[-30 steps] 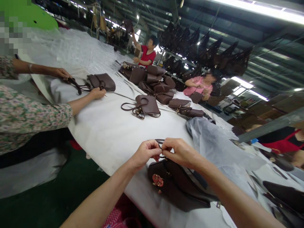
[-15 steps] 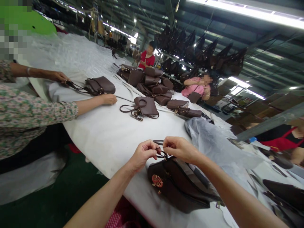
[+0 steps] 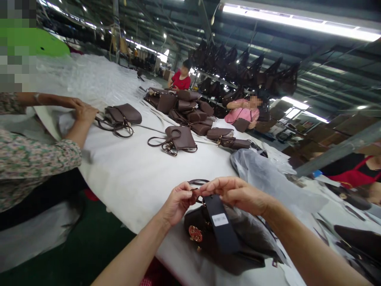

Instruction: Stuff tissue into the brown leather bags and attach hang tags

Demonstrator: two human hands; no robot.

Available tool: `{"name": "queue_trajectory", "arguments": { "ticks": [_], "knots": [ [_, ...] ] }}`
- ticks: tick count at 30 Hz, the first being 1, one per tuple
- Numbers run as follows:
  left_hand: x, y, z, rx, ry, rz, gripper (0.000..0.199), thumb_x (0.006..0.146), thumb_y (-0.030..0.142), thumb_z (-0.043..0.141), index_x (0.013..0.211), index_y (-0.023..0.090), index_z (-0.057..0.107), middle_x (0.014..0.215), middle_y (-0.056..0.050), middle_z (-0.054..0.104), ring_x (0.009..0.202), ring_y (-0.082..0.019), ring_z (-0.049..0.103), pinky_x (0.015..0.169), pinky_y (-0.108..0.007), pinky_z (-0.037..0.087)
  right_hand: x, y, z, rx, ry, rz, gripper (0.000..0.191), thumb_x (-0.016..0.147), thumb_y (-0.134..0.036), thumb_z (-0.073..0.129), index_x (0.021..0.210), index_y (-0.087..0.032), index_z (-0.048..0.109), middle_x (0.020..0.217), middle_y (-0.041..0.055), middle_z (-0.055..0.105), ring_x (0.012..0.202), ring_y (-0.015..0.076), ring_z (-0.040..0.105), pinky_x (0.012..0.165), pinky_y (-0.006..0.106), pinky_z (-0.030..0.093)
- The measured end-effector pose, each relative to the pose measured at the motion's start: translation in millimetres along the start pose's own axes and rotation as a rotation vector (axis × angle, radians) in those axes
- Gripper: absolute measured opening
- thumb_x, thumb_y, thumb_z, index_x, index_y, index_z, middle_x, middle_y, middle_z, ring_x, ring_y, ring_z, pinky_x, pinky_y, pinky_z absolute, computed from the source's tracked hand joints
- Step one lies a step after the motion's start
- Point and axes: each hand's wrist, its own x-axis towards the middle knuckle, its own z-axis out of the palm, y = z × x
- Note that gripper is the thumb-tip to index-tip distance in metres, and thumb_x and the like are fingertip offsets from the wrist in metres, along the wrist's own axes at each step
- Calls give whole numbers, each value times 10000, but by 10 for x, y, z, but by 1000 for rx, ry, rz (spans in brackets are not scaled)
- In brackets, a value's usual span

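A dark brown handbag [image 3: 250, 259] with a round gold emblem [image 3: 195, 233] lies on the white-covered table just below my hands. My left hand [image 3: 180, 203] pinches a thin bit of the bag's strap [image 3: 197, 182]. Its fingertips meet those of my right hand [image 3: 242, 195], whose fingers are closed together; whatever they grip is too small to make out. Under the right fingers hangs a black hang tag [image 3: 223, 232] with a white sticker, lying across the bag's front. Clear plastic film partly covers the bag's right side.
Ahead on the table [image 3: 131, 171] lie a small brown bag [image 3: 183, 137], another brown bag [image 3: 126, 113] near a co-worker's hands [image 3: 85, 109], and a bag pile [image 3: 190, 107]. Clear plastic [image 3: 262, 171] is bunched to the right. Several people work around the table.
The black hang tag now shows below my right hand, whose fingers have straightened and shifted. The co-worker at left has drawn one hand back from the bag to join the other.
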Motion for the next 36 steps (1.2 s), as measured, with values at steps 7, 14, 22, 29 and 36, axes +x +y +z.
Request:
{"name": "queue_trajectory", "arguments": {
  "ticks": [7, 14, 22, 29, 36],
  "knots": [
    [-20, -63, -7, -164, 67, 14, 156, 587, 122, 675, 658, 152, 539, 877, -76, 735, 561, -80, 532, 557, -199, 338, -26, 63, 171, -475, -95, -225, 538, 674, -48, 503, 1130, -255, 696, 1319, 55, 607, 1249, 234, 518, 1039, 370, 407],
    [-34, -154, -54, -285, 75, 2, 149, 587, 77, 653, 670, 150, 554, 1066, -134, 725, 521, -69, 555, 476, -163, 276, 61, 395, 310, -1092, -42, -239, 454, 699, -115, 525, 1011, -362, 744, 1189, 47, 675, 1115, 260, 615, 960, 337, 496],
    [-84, -150, -25, -397, 54, -53, 96, 636, 80, 676, 710, 128, 640, 1123, -140, 696, 538, -66, 575, 390, -153, 190, 29, 484, 371, -1062, 38, -246, 173, 831, -254, 556, 826, -303, 722, 1043, 36, 702, 899, 233, 651, 818, 316, 521],
    [-14, -267, -21, -364, 26, -62, 212, 623, -20, 662, 797, 98, 682, 643, 11, 582, 427, -8, 441, 316, -91, 216, 29, 200, 470, -397, 394, -218, 309, 842, -483, 557, 907, -189, 625, 855, 52, 663, 807, 215, 595, 764, 330, 484],
    [-23, -246, -24, -373, 29, -60, 174, 742, 153, 768, 893, 140, 682, 857, 10, 649, 422, 32, 397, 285, -66, 239, 210, 158, 405, -473, 560, -278, 253, 873, -436, 494, 838, -188, 530, 725, -5, 557, 657, 142, 505, 598, 253, 419]
  ]
}}
